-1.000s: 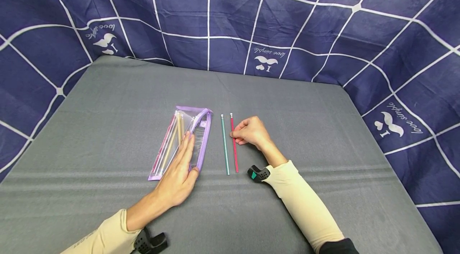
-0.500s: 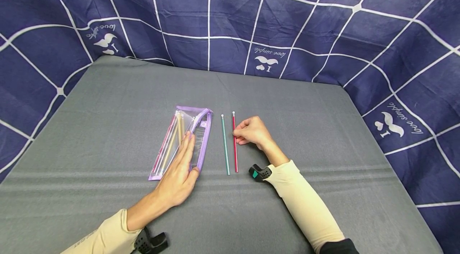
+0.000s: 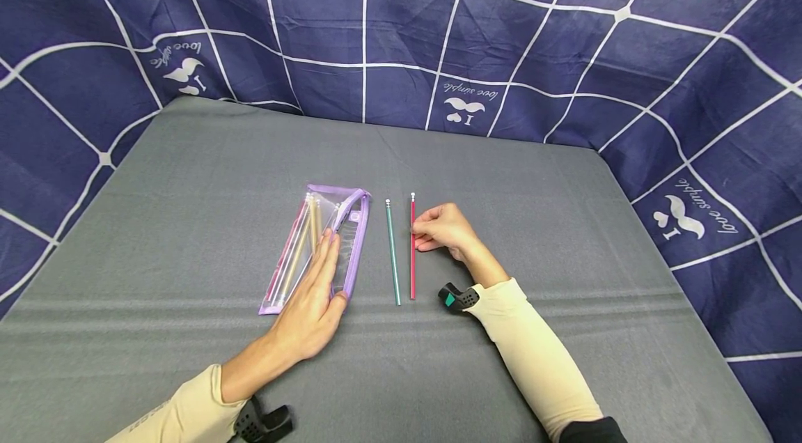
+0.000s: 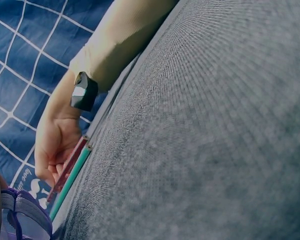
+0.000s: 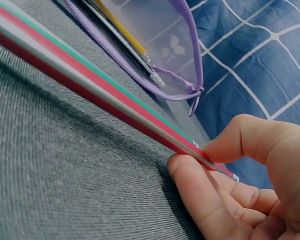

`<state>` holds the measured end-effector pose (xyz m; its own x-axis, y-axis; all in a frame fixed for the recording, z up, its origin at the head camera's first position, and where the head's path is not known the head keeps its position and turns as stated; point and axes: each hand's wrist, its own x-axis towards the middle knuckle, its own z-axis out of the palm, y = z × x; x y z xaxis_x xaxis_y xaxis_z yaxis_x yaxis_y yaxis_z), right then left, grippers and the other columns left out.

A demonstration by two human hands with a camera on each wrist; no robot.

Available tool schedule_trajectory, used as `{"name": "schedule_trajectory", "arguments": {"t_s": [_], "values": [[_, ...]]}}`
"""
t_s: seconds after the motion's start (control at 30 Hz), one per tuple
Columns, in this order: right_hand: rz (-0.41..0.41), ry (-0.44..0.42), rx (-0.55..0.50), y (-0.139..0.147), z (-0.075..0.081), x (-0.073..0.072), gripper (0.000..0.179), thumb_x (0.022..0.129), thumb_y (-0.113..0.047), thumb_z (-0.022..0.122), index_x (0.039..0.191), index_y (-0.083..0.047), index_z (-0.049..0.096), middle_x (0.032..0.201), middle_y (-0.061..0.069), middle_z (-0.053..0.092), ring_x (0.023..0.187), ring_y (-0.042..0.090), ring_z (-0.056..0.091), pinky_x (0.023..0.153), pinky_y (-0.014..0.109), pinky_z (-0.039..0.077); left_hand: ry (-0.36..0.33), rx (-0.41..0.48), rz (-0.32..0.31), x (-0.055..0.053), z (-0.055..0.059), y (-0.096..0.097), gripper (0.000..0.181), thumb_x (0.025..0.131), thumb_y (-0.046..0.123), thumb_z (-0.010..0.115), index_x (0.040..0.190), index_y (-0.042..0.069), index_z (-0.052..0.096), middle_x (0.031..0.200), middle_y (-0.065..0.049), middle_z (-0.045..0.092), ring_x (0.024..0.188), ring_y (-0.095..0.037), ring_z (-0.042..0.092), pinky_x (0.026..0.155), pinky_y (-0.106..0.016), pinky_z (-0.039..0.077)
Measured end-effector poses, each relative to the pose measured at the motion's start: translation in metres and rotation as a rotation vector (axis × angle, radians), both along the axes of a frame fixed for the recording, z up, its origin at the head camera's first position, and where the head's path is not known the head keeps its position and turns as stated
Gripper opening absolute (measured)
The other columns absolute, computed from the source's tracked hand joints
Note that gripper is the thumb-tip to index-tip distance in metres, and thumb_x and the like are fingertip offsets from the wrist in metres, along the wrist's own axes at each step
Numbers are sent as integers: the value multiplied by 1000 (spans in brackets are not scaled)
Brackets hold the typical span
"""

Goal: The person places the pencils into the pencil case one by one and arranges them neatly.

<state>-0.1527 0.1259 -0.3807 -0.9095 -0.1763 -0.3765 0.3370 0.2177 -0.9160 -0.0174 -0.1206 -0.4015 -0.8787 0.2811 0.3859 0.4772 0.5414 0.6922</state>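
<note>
A clear pencil case (image 3: 354, 258) with purple edging lies on the grey surface, its zip side spread apart. Across it rests my left hand (image 3: 310, 307), fingers straight, covering part of the zip edge. Several pencils, some yellow (image 5: 117, 25), show through the plastic. My right hand (image 3: 446, 228) pinches a red pencil (image 3: 413, 272) between thumb and finger, near its upper half. In the right wrist view a shadow runs under this red pencil, which seems slightly raised. Left of it a green pencil (image 3: 393, 255) lies nearly parallel and apart, its eraser end away from me.
The grey cloth-covered table (image 3: 532, 192) has low creases across its front part. Blue curtain (image 3: 401, 32) with white grid lines hangs along the back and both sides. Each wrist wears a black camera mount, such as the right one (image 3: 457, 298).
The red pencil has shifted slightly right, away from the green one, and turned more upright in view, with my right hand moving along. My left hand and the pencil case have stayed put.
</note>
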Motion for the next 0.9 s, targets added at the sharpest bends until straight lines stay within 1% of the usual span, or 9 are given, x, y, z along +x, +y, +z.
{"name": "schedule_trajectory", "arguments": {"t_s": [0.17, 0.27, 0.47, 0.6, 0.9], "values": [[-16, -16, -80, 4, -1, -1, 9, 83, 10, 55, 89, 9, 62, 65, 7, 64, 51, 11, 64, 51, 22, 56, 2, 1, -1, 0, 0, 0, 82, 82, -2, 54, 154, -7, 15, 161, -26, 12, 149, -35, 13, 120, -26, 4], [-20, -22, -110, 5, -2, -2, 7, 84, 9, 55, 88, 8, 61, 65, 7, 63, 50, 11, 63, 50, 22, 56, 9, 2, -1, 0, -1, 1, 82, 82, -3, 53, 154, -7, 15, 161, -26, 12, 148, -36, 13, 120, -26, 3], [-32, -25, -142, 4, -3, -2, 7, 84, 8, 57, 89, 10, 61, 64, 8, 63, 51, 11, 64, 50, 23, 56, 32, 10, -5, 0, -1, 1, 80, 82, -4, 52, 154, -8, 16, 160, -27, 13, 148, -39, 14, 119, -26, 3], [-38, -30, -165, 0, -3, -1, 7, 83, 8, 58, 90, 9, 61, 64, 8, 64, 51, 11, 63, 51, 22, 56, 29, 9, -1, 0, 0, 1, 80, 82, -4, 52, 154, -8, 16, 160, -27, 14, 148, -39, 14, 120, -27, 4], [-44, -19, -200, -7, 0, -1, 9, 84, 11, 57, 91, 6, 59, 65, 7, 64, 52, 11, 64, 51, 22, 56, 30, 6, 4, 0, 1, 1, 80, 82, -4, 51, 154, -7, 16, 160, -26, 14, 148, -39, 14, 119, -25, 4]]}}
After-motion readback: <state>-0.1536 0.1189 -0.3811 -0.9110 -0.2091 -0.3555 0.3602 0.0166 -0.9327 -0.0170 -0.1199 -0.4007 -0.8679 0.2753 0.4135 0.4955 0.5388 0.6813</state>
